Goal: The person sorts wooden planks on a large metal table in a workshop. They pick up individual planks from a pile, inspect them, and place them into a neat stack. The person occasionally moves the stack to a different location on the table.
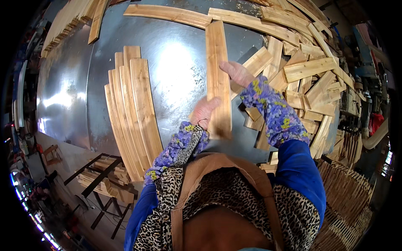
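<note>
Brown apron straps (264, 180) and leopard-print cloth (297, 213) lie nearest, between two blue sleeves with flowered purple cuffs. Beyond them, a pale wooden board (217, 50) runs near to far over the middle of the table (142, 35). The left hand (205, 112) is partly closed on the board's left edge toward the near end, thumb on its face; the right hand (238, 73) grips the right edge farther up, thumb on top. Both hands' other fingers are largely hidden.

Grey and glossy, the tabletop carries strong glare, scuffs and a seam at left. A neat row of boards (144, 104) sits left; a jumbled pile of pieces (310, 69) covers the right. On the floor, a dark metal stand (113, 201) holds more wood at near left, and stacked slats (343, 188) fill the near right.
</note>
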Tool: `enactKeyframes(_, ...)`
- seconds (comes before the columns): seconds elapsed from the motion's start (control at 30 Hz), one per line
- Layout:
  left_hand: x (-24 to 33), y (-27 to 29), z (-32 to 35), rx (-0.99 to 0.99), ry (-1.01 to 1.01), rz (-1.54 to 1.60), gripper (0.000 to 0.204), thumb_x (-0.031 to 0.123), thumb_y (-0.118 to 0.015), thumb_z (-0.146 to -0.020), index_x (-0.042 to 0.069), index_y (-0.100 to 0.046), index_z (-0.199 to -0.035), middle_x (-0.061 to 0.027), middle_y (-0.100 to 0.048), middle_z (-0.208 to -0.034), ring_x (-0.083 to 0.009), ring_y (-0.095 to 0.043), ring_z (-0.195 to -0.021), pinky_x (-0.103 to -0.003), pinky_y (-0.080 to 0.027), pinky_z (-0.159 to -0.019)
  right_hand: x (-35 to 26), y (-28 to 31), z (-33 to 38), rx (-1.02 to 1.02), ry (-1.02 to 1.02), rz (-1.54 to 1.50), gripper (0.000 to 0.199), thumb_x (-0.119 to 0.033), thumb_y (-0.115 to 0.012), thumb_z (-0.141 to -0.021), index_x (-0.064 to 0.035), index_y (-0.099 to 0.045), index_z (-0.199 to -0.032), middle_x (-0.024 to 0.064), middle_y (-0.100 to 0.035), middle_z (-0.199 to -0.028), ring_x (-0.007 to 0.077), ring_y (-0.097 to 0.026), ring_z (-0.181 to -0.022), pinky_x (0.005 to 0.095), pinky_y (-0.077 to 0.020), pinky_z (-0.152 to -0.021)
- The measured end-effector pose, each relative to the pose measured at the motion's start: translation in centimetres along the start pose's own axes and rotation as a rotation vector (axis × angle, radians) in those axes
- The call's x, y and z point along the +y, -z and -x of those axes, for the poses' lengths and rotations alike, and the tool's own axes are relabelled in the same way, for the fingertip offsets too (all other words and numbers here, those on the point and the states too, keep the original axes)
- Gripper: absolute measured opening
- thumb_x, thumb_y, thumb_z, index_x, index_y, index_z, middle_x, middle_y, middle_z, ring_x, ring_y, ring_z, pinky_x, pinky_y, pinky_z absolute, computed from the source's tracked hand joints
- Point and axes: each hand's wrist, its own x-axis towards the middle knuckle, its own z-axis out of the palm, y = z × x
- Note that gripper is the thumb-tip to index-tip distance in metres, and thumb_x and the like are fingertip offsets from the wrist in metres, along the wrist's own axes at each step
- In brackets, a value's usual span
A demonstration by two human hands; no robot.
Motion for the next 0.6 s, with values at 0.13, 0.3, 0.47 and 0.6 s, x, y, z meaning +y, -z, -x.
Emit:
enactKeyframes(0.13,8.7,4.1,6.3,0.272,0.375,-0.652,0.056,0.029,-0.071,-0.101,-0.002,-0.064,-0.147,-0.0173,-0.079,-0.122,-0.0269,-0.073,-0.112,-0.042,-0.056,-0.102,1.3,-1.6,7.2,0.28,-0.419,0.069,0.062,-0.046,-0.068,-0.103,0.004,-0.067,-0.139,0.026,-0.075,-0.119,0.0356,-0.072,-0.117,0.0429,-0.0567,-0.104)
enactKeyframes(0.3,0.0,14.0,16.4,0.459,0.24,-0.25,0.055,0.024,-0.07,-0.099,-0.004,-0.065,-0.146,-0.0154,-0.078,-0.125,-0.0279,-0.073,-0.113,-0.043,-0.056,-0.104,4.2,-7.4,12.9,0.426,-0.893,-0.445,0.084,-0.048,-0.077,-0.093,0.0092,-0.057,-0.151,0.0354,-0.068,-0.142,0.0457,-0.063,-0.137,0.0437,-0.0461,-0.119)
enactKeyframes(0.47,3.9,13.1,17.3,0.589,0.32,0.334,0.063,0.02,-0.071,-0.098,-0.007,-0.059,-0.153,-0.0162,-0.073,-0.136,-0.0303,-0.068,-0.125,-0.045,-0.053,-0.111,-2.7,-10.4,6.2,0.649,-0.83,-0.27,0.092,-0.038,-0.086,-0.088,0.0137,-0.049,-0.154,0.0323,-0.066,-0.146,0.0419,-0.064,-0.137,0.0436,-0.0468,-0.118)
enactKeyframes(0.6,3.8,14.1,16.9,0.493,0.242,0.098,0.071,0.027,-0.071,-0.1,-0.006,-0.053,-0.16,-0.023,-0.066,-0.15,-0.0355,-0.064,-0.136,-0.047,-0.05,-0.118,0.8,-10.7,2.9,0.643,-0.645,-0.6,0.075,-0.025,-0.083,-0.094,0.0108,-0.053,-0.152,0.0245,-0.071,-0.141,0.0339,-0.067,-0.131,0.0406,-0.049,-0.115)
